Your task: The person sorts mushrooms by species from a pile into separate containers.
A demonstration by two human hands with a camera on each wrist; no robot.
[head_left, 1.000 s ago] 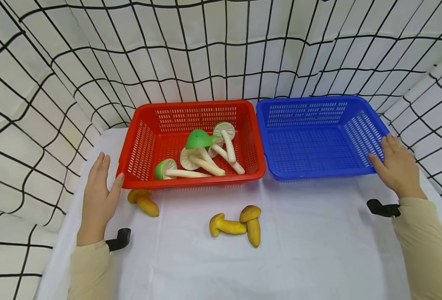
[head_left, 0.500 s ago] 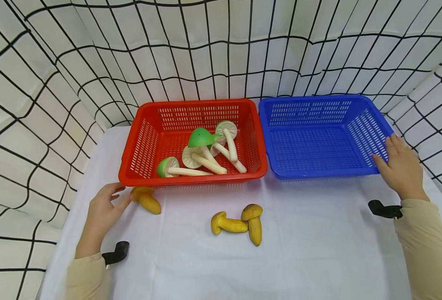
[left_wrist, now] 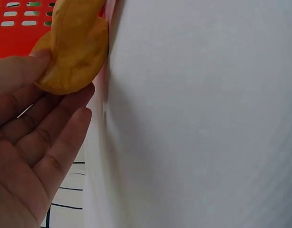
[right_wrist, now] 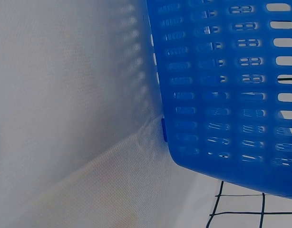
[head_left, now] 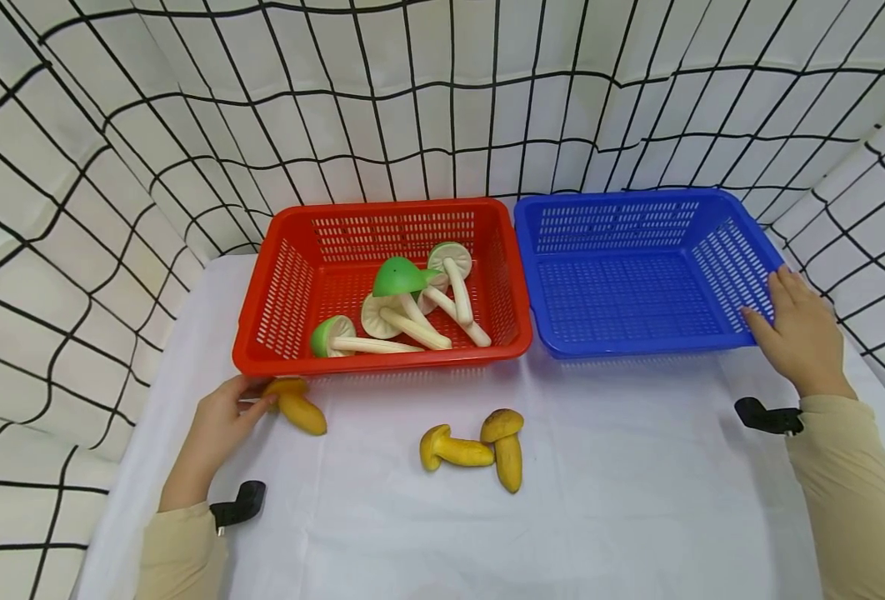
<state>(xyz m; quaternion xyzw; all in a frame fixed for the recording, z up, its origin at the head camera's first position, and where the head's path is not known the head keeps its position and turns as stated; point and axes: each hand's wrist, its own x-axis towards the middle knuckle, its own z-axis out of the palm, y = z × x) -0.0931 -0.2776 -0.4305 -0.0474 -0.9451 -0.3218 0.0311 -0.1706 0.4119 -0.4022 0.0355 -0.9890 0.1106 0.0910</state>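
Note:
In the head view my left hand (head_left: 221, 422) is at the near left corner of the red basket (head_left: 382, 365). Thumb and fingers pinch the cap of a yellow toy mushroom (head_left: 302, 412), whose stem points toward the front right. The left wrist view shows the thumb on one side of the mushroom's cap (left_wrist: 72, 61), fingertips behind it. My right hand (head_left: 804, 337) rests on the right rim of the blue basket (head_left: 652, 343), its fingers fairly straight. That hand is out of the right wrist view, where the basket's slotted wall (right_wrist: 198, 104) shows.
Several green-capped toy mushrooms (head_left: 397, 277) lie in the red basket. Two more yellow mushrooms, one lying sideways (head_left: 457, 451) and one pointing forward (head_left: 509, 454), lie on the white cloth (head_left: 382, 533). Black wire grid (head_left: 453, 117) stands behind and at both sides.
My left hand has come down from beside the red basket's corner to the yellow mushroom and taken hold of its cap, shifting it slightly. The right hand has stayed on the blue basket.

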